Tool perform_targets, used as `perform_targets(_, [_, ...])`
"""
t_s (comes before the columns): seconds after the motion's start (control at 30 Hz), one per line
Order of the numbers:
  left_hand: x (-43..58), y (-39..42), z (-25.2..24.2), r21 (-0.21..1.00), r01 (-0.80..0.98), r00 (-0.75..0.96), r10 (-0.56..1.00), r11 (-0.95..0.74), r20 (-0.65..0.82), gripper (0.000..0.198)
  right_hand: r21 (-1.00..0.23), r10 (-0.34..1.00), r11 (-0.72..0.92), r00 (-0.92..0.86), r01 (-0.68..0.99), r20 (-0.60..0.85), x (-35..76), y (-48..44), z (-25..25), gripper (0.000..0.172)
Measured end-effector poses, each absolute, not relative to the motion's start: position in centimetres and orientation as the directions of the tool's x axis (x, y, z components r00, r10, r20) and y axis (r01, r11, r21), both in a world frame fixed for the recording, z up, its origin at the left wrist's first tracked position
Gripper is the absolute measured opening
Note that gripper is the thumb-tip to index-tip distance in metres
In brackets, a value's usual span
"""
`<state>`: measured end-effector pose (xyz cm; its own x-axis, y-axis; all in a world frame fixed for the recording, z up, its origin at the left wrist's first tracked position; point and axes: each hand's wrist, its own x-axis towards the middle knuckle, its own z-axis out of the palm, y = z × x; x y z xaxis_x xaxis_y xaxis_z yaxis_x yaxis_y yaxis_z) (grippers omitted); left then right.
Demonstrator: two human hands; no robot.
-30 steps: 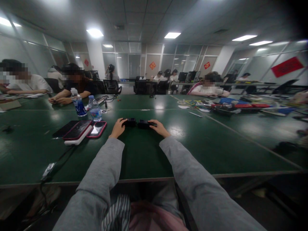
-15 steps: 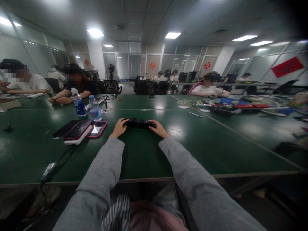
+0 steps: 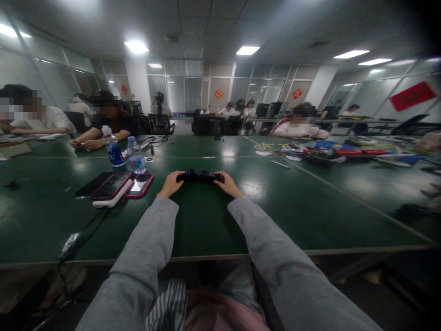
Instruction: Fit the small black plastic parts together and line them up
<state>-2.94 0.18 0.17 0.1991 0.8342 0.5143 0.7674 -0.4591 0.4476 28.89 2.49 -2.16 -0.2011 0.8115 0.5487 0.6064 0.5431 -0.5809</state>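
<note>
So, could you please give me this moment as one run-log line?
left hand: holds left black piece | right hand: holds right black piece | pieces: end to end, contact unclear | bottles: upright on green table

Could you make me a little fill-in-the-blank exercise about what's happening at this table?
1. The left hand and right hand hold small equipment coloured ____.
2. The colour of the tabletop is ____.
3. Exactly ____ bottles stand near the phones.
4. Those bottles are nearer the ____ hand.

Missing words: black; green; two; left.
</note>
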Motion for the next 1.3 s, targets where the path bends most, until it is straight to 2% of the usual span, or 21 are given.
perform_targets(0.1, [-3.0, 0.1, 0.0, 0.466, 0.77, 0.188, 0.853, -0.436, 0.488, 0.047, -0.566, 0.801, 0.553, -0.203, 0.612, 0.563, 29.0, 2.7, -2.4, 0.042])
perform_targets(0.23, [-3.0, 0.0, -0.4, 0.523, 0.79, 0.08, 0.9, -0.32, 0.429, 0.055, -0.57, 0.817, 0.505, -0.144, 0.648, 0.559, 29.0, 2.6, -2.4, 0.04])
perform_targets(0.37, [-3.0, -0.3, -0.4, 0.521, 0.822, 0.007, 0.92, -0.228, 0.392, 0.057, -0.561, 0.832, 0.382, -0.01, 0.735, 0.554, 28.9, 1.9, -2.2, 0.043])
perform_targets(0.6, [-2.3, -0.5, -0.4, 0.533, 0.837, -0.125, 0.902, -0.129, 0.414, 0.063, -0.514, 0.813, 0.149, 0.191, 0.845, 0.55, 29.0, 1.0, -1.7, 0.048])
perform_targets(0.83, [-1.3, 0.0, -0.7, 0.594, 0.767, 0.027, 0.937, -0.243, 0.349, 0.089, -0.491, 0.816, 0.151, 0.172, 0.858, 0.551, 28.6, 1.0, -1.7, 0.052])
perform_targets(1.03, [-0.9, -0.1, -0.5, 0.56, 0.765, 0.131, 0.928, -0.319, 0.349, 0.078, -0.505, 0.841, 0.268, 0.056, 0.821, 0.538, 28.5, 1.1, -1.7, 0.055])
perform_targets(1.3, [-0.2, -0.8, 0.0, 0.5, 0.773, 0.224, 0.906, -0.389, 0.359, 0.067, -0.494, 0.886, 0.211, 0.048, 0.843, 0.46, 28.3, 0.9, -1.5, 0.051])
